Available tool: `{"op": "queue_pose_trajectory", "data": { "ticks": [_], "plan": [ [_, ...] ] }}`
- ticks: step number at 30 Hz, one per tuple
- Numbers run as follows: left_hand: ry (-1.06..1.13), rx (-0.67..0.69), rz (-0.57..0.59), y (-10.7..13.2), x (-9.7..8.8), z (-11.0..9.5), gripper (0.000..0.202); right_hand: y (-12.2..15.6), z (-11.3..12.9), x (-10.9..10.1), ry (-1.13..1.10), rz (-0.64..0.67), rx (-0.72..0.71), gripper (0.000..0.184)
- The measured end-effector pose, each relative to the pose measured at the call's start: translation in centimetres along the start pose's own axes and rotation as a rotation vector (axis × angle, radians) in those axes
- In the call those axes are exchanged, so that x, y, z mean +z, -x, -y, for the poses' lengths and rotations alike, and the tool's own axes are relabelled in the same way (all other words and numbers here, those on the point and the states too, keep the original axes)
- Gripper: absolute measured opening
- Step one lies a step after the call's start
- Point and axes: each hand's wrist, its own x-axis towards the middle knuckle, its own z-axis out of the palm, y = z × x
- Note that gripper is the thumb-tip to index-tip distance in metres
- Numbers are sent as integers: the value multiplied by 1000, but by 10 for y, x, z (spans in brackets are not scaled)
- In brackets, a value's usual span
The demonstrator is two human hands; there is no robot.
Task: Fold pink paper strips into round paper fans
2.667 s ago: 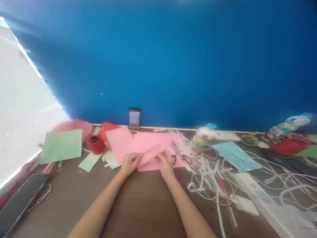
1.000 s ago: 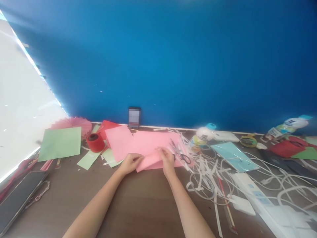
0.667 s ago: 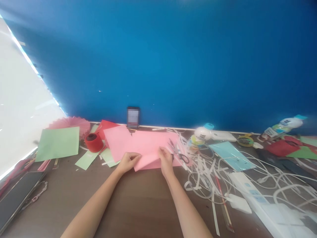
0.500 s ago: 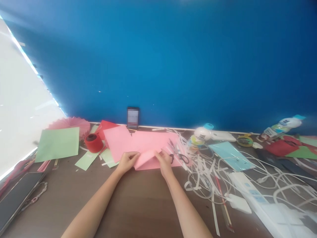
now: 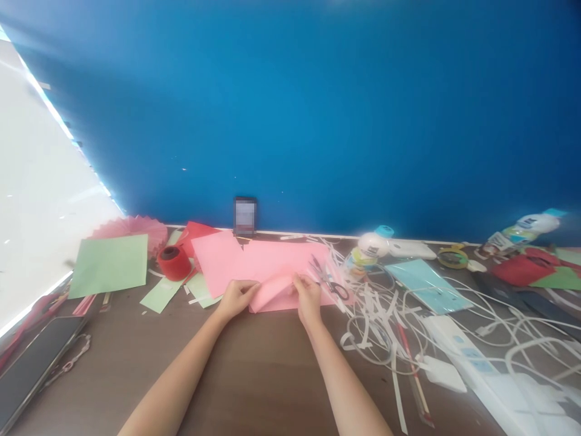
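Observation:
Between my two hands a piece of pink paper (image 5: 273, 292) is bent up, its near edge folded into a raised flap. My left hand (image 5: 238, 297) pinches its left end, fingers closed. At the right end, my right hand (image 5: 307, 297) grips the paper between thumb and fingers. Beneath and behind it lie larger pink sheets (image 5: 281, 254). A pair of scissors (image 5: 329, 281) rests on the pink sheets just right of my right hand, its handles partly hidden by that hand.
Left are a red tape roll (image 5: 173, 263), green paper (image 5: 109, 265) and a phone (image 5: 39, 366). To the right lie tangled white cables and paper strips (image 5: 381, 330), a bottle (image 5: 370, 248), a blue packet (image 5: 429, 284) and a power strip (image 5: 467, 357). A small screen (image 5: 245, 216) leans against the blue wall.
My right hand has shifted slightly, its fingers curling more at the paper's right end. My left hand keeps its pinch. The whole view has moved a little.

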Motion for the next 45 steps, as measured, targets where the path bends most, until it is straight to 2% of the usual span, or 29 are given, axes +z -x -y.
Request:
{"op": "queue_pose_trajectory", "data": {
  "ticks": [5,8,11,16,20,24,26,30,36,38,40,42,45],
  "plan": [
    [46,-27,22,1,-1,1,39,2,3,2,-15,12,5,33],
    [86,-59,-24,0,-2,4,37,8,8,8,-47,94,35,31],
    [137,-99,-72,-1,-3,8,37,12,12,12,45,181,40,29],
    [152,-125,-40,-1,-2,9,36,15,11,14,131,169,-35,27],
    [132,-104,-55,0,0,8,35,17,8,15,162,261,-39,32],
    [143,-87,-40,0,3,9,34,18,8,16,202,206,-89,36],
    [162,-90,-62,1,4,9,33,19,8,17,165,223,-63,33],
    [201,-95,-101,1,4,11,32,19,6,19,111,341,32,28],
    [257,-118,-34,-2,5,11,34,19,4,19,124,245,-25,27],
    [270,-118,-43,-2,6,11,35,20,4,22,79,270,-23,22],
    [281,-113,-54,-2,6,11,34,22,3,24,50,318,-20,26],
    [292,-112,-54,-2,6,11,33,24,1,25,85,332,-27,27],
    [294,-121,-41,-2,7,11,32,25,-1,24,196,248,-76,26]
  ]
}}
